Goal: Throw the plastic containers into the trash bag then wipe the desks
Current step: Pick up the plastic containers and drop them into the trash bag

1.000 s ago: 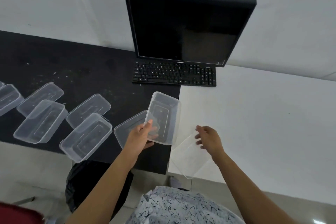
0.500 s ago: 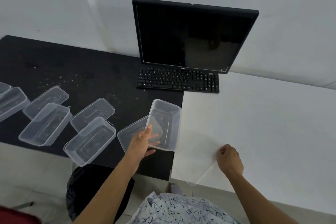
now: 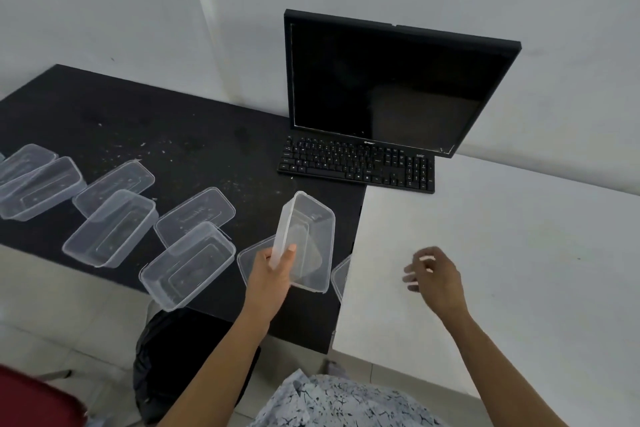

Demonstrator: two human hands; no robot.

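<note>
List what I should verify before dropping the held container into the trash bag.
1. Left-hand grip on the clear rectangular plastic container: ok, thumb and fingers curled round its near end.
2. Right-hand grip free: ok, open above the white desk, holding nothing.
3. Black plastic trash bag reachable: ok, on the floor below the black desk's near edge.
4. Bag mouth open: cannot tell.
5. Held container empty: ok.
6. Black desk ready to wipe: not ok, other clear containers lie on it.
</note>
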